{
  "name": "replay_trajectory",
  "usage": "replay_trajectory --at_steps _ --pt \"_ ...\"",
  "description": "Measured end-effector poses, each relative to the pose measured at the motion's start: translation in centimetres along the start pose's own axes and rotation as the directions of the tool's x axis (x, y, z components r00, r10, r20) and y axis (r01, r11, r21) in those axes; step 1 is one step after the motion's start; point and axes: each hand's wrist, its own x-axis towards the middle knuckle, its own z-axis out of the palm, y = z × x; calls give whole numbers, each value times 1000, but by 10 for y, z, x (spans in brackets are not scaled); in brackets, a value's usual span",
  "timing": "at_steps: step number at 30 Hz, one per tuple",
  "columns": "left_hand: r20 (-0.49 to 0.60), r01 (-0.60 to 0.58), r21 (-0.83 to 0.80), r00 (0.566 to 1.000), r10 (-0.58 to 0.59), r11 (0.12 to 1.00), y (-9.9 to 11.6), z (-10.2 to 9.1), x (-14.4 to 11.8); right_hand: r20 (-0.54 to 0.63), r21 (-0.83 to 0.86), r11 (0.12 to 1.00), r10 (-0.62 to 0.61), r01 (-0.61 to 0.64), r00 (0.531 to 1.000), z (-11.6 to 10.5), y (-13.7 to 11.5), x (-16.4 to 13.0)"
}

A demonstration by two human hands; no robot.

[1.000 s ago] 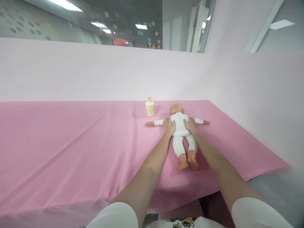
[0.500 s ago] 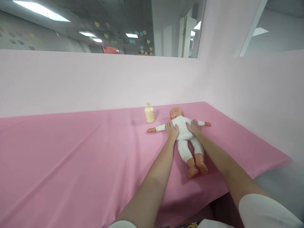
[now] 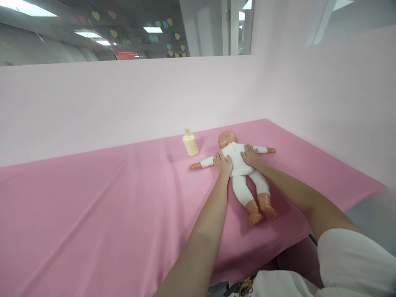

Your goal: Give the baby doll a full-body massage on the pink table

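Observation:
A baby doll [image 3: 240, 165] in a white suit lies on its back on the pink sheet, arms spread, head toward the wall. My left hand [image 3: 222, 162] rests flat on the doll's left side by the chest. On the other side of the chest my right hand [image 3: 249, 155] lies flat as well. Both hands press on the torso with fingers together, gripping nothing. A small cream bottle [image 3: 191, 143] stands upright just left of the doll's head.
The pink sheet [image 3: 93, 206] covers a long table that runs far to the left. Pale pink walls [image 3: 309, 90] close it in behind and on the right. The table's front edge drops off near my body.
My hands have stayed on the doll's torso, the right one shifting slightly toward the chest. The view has tilted and swung a little, so the doll appears angled.

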Motion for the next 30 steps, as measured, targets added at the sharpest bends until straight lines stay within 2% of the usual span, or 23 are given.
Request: replay_trajectory --at_steps 2,4,7,11,19,25,30 --pt "0 0 -3 1000 0 1000 -1 0 1 6 -37 991 -132 132 991 -2 0 -2" --pt "-8 -5 -6 1000 5 1000 -1 1 1 11 -82 952 -296 295 955 -5 1 -5" --pt "-30 -16 -13 999 16 1000 -3 2 2 13 -96 863 -497 496 868 -7 2 -10" --pt "-51 -35 1 998 35 999 -7 6 5 18 -30 749 -662 662 750 -8 5 -14" --pt "-54 -56 41 997 59 998 -13 11 14 67 110 583 -813 805 579 -16 9 -15" --pt "-90 -85 20 992 87 996 -24 18 22 102 161 527 -850 834 517 -18 12 -15" --pt "-76 -122 36 989 124 992 -33 20 27 111 181 482 -876 857 469 -18 12 -18"
